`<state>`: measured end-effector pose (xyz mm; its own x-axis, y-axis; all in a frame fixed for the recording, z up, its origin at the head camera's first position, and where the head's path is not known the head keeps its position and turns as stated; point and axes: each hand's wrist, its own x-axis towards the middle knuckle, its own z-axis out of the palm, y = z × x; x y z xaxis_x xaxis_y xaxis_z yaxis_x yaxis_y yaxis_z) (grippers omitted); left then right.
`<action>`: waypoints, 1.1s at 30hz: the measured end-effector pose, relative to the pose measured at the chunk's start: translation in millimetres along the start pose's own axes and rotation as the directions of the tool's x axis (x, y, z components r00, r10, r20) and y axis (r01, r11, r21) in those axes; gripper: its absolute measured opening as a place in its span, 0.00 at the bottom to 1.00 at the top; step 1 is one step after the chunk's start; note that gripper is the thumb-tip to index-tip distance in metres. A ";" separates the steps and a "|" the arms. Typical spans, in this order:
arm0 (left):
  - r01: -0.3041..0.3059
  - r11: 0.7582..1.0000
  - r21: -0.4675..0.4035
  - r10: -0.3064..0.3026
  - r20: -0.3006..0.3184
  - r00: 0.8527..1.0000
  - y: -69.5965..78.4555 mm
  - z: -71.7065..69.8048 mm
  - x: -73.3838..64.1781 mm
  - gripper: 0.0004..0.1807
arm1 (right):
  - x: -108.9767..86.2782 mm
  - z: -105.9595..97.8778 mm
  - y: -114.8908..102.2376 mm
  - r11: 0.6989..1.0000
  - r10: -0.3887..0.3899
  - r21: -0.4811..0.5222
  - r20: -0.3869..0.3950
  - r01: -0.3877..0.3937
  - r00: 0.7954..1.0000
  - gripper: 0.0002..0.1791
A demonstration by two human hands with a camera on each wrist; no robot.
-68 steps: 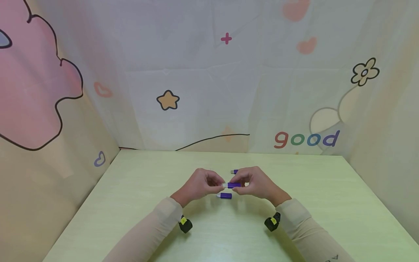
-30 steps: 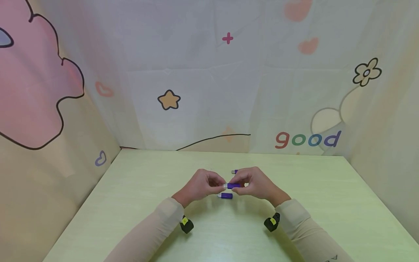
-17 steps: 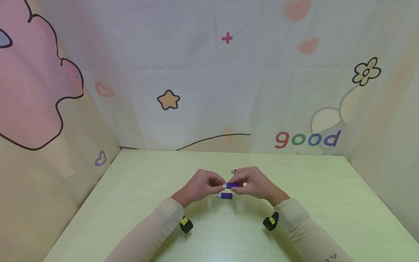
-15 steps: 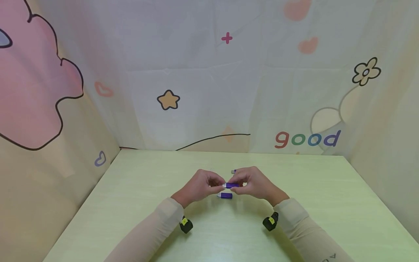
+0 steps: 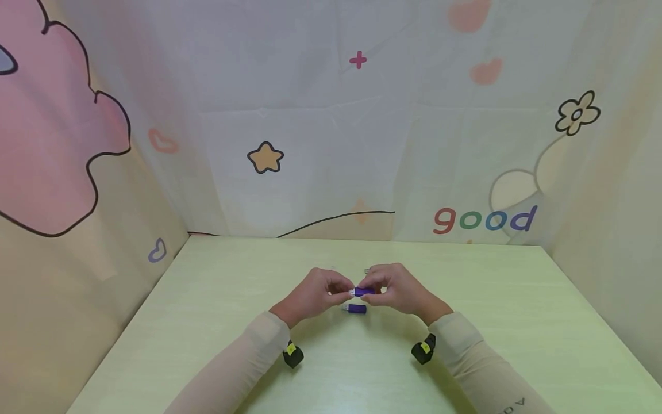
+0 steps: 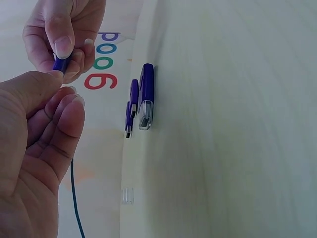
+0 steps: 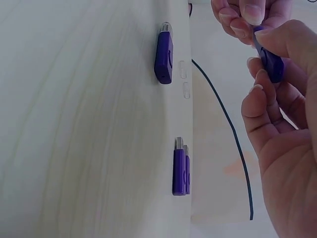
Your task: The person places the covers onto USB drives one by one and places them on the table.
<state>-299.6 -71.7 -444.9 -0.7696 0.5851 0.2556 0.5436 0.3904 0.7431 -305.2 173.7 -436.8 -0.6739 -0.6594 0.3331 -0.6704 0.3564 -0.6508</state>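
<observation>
Above the table my hands hold a purple USB flash drive between them. My right hand pinches its purple body between thumb and fingers. My left hand pinches the pale plug end; fingertips cover most of it, so how a cap sits there cannot be made out. Below the hands lies a second purple flash drive with a clear cap over its plug. Farther back, two more flash drives lie side by side with bare metal plugs, mostly hidden behind my right hand in the head view.
Two small clear caps lie on the pale wooden table beyond the capped drive. A printed cloth hangs behind the table and along both sides. Each wrist carries a black camera.
My right hand has moved slightly left with the flash drive, closer to my left hand. The left hand keeps nearly the same place, and the drives on the table have not moved.
</observation>
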 end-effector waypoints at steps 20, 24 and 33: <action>0.071 0.997 0.035 -0.072 0.011 0.997 -13.4 -0.8 11.4 0.06 | 1.4 4.7 9.7 0.997 0.063 -0.046 -0.058 -0.066 0.996 0.10; 0.104 0.994 0.035 -0.104 0.021 0.994 -16.1 -2.2 13.5 0.06 | 1.5 5.5 10.8 0.992 0.112 -0.043 -0.098 -0.116 0.989 0.10; 0.153 0.986 0.061 -0.156 0.055 0.986 -21.9 -3.2 15.8 0.07 | 0.1 9.0 19.6 0.973 0.229 -0.018 -0.094 -0.232 0.969 0.08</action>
<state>-324.8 -73.3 -455.2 -0.8255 0.5551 0.1019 0.4390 0.5179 0.7342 -315.6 174.6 -455.7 -0.8360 -0.4946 0.2379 -0.5013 0.5118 -0.6977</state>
